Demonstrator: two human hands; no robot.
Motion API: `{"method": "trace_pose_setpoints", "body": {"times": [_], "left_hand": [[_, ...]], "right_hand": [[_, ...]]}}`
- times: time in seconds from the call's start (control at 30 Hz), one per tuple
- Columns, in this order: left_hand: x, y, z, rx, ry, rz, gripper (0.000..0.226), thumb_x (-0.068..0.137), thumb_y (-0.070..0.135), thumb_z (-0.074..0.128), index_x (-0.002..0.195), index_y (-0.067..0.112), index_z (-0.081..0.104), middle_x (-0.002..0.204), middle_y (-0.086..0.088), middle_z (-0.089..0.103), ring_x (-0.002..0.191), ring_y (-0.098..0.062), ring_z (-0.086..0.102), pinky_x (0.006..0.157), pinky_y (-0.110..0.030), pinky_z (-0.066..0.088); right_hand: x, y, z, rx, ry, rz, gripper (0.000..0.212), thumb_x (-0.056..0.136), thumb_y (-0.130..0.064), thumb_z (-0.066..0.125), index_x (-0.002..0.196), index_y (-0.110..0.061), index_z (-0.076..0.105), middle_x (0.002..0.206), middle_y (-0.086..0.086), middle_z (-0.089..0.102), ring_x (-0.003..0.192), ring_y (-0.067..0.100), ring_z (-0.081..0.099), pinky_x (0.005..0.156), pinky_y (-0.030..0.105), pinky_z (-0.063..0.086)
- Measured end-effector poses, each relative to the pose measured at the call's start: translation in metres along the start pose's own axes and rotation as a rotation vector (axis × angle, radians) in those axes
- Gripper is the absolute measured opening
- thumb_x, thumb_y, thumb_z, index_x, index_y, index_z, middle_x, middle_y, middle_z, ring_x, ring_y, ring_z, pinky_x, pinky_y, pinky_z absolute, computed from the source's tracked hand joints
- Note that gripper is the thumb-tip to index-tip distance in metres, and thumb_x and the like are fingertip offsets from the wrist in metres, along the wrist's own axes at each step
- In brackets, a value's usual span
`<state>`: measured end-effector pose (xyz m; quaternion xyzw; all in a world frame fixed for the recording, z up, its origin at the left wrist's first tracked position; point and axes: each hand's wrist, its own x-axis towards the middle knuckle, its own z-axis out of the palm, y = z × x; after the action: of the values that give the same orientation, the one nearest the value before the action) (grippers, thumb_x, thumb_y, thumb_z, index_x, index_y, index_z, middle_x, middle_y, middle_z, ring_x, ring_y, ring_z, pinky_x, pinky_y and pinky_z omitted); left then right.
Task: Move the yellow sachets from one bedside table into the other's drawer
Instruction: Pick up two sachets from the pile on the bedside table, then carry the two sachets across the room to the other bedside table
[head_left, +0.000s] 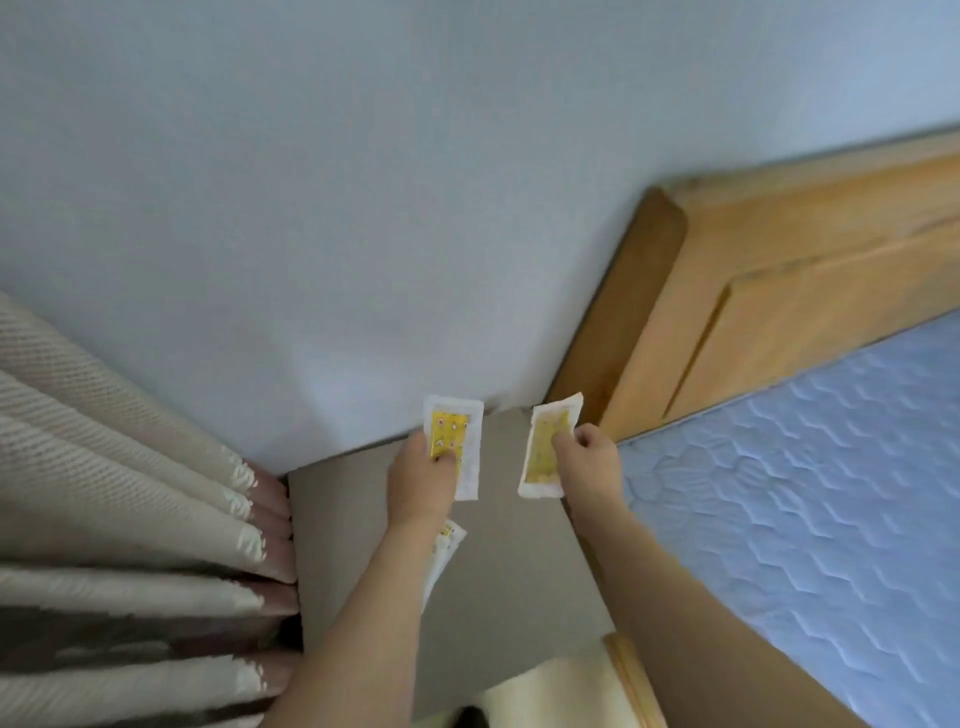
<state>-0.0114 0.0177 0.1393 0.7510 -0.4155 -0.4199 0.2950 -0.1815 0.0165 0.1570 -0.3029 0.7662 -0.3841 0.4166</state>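
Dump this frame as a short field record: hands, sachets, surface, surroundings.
left hand: pinches white-edged yellow patterned sachet
right hand: pinches white-edged pale yellow sachet
third sachet: under left wrist, partly hidden
surface: grey bedside table top
surroundings: beige curtain, wooden headboard, blue quilted mattress
drawer: none visible

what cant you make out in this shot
Head view only:
- Third yellow sachet with white border: mostly hidden under the left hand and its forearm.
- Print on the yellow sachet in the left hand and the paler sachet in the right hand: blurred, partly covered by fingers.
- Pale object at the bottom edge: cut off, unidentifiable.
- Any drawer: not visible.
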Motion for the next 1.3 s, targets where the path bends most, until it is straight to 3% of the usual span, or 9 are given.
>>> {"method": "trace_pose_setpoints", "body": {"times": [0.13, 0.27, 0.4, 0.53, 0.77, 0.87, 0.97, 1.1, 1.3], "left_hand": [[-0.052, 0.093, 0.035, 0.056, -0.056, 0.179, 0.021, 0.094, 0.014, 0.05, 0.076, 0.017, 0.039, 0.076, 0.0, 0.047, 0.071, -0.023, 0.043, 0.054, -0.032, 0.029], [-0.128, 0.162, 0.099, 0.028, -0.184, 0.327, 0.01, 0.097, 0.017, 0.047, 0.093, 0.01, 0.052, 0.09, -0.001, 0.059, 0.082, -0.022, 0.055, 0.063, -0.032, 0.042], [-0.243, 0.201, 0.176, 0.004, -0.421, 0.492, 0.012, 0.096, 0.019, 0.048, 0.1, 0.014, 0.059, 0.093, -0.001, 0.065, 0.08, -0.019, 0.06, 0.061, -0.029, 0.045], [-0.399, 0.216, 0.255, -0.021, -0.597, 0.65, 0.009, 0.093, 0.02, 0.051, 0.094, 0.016, 0.059, 0.087, -0.003, 0.065, 0.085, -0.028, 0.062, 0.072, -0.036, 0.048], [-0.743, 0.166, 0.36, -0.016, -1.021, 0.913, 0.013, 0.091, 0.017, 0.051, 0.081, 0.013, 0.058, 0.068, 0.002, 0.054, 0.065, -0.023, 0.049, 0.058, -0.029, 0.036], [-0.879, 0.129, 0.375, 0.02, -1.186, 1.026, 0.021, 0.092, 0.017, 0.053, 0.071, 0.017, 0.049, 0.064, 0.005, 0.045, 0.059, -0.019, 0.042, 0.053, -0.029, 0.031], [-0.99, 0.093, 0.381, 0.039, -1.362, 1.116, 0.02, 0.093, 0.018, 0.053, 0.072, 0.019, 0.052, 0.068, 0.007, 0.052, 0.062, -0.016, 0.047, 0.054, -0.027, 0.033], [-1.112, 0.048, 0.391, 0.11, -1.6, 1.229, 0.01, 0.091, 0.02, 0.055, 0.088, 0.018, 0.064, 0.086, 0.004, 0.069, 0.077, -0.018, 0.064, 0.061, -0.027, 0.045], [-1.25, -0.019, 0.439, 0.242, -1.846, 1.322, 0.01, 0.086, 0.021, 0.058, 0.089, 0.017, 0.067, 0.085, -0.001, 0.072, 0.077, -0.027, 0.066, 0.067, -0.034, 0.05]], "right_hand": [[-0.025, -0.034, -0.111, 0.105, 0.109, -0.022, 0.015, 0.086, -0.012, 0.051, 0.074, -0.007, 0.045, 0.071, 0.005, 0.041, 0.064, 0.017, 0.043, 0.057, 0.029, 0.039], [-0.061, -0.04, -0.241, 0.229, 0.339, -0.109, 0.031, 0.085, -0.006, 0.051, 0.066, -0.018, 0.03, 0.062, -0.002, 0.028, 0.055, 0.014, 0.027, 0.048, 0.025, 0.024], [-0.119, -0.011, -0.374, 0.295, 0.555, -0.102, 0.034, 0.082, -0.005, 0.052, 0.063, -0.02, 0.028, 0.061, -0.002, 0.027, 0.056, 0.016, 0.025, 0.052, 0.028, 0.021], [-0.214, 0.055, -0.516, 0.319, 0.811, -0.066, 0.027, 0.083, -0.01, 0.053, 0.066, -0.018, 0.034, 0.065, 0.002, 0.035, 0.062, 0.02, 0.032, 0.056, 0.03, 0.027], [-0.444, 0.219, -0.721, 0.491, 1.324, -0.026, 0.006, 0.086, -0.015, 0.051, 0.088, -0.021, 0.05, 0.081, -0.004, 0.06, 0.073, 0.021, 0.056, 0.062, 0.029, 0.045], [-0.541, 0.288, -0.775, 0.565, 1.503, -0.008, 0.017, 0.09, -0.017, 0.048, 0.104, -0.018, 0.057, 0.091, -0.003, 0.065, 0.079, 0.017, 0.062, 0.06, 0.027, 0.046], [-0.627, 0.349, -0.812, 0.606, 1.661, 0.041, 0.016, 0.093, -0.023, 0.048, 0.097, -0.016, 0.062, 0.084, -0.004, 0.064, 0.072, 0.016, 0.058, 0.06, 0.026, 0.043], [-0.726, 0.418, -0.848, 0.676, 1.873, 0.105, 0.018, 0.093, -0.018, 0.049, 0.074, -0.018, 0.05, 0.068, -0.005, 0.051, 0.063, 0.017, 0.045, 0.058, 0.028, 0.039], [-0.828, 0.513, -0.913, 0.745, 2.066, 0.162, 0.015, 0.096, -0.021, 0.048, 0.092, -0.014, 0.061, 0.08, -0.003, 0.062, 0.07, 0.016, 0.055, 0.064, 0.03, 0.046]]}}
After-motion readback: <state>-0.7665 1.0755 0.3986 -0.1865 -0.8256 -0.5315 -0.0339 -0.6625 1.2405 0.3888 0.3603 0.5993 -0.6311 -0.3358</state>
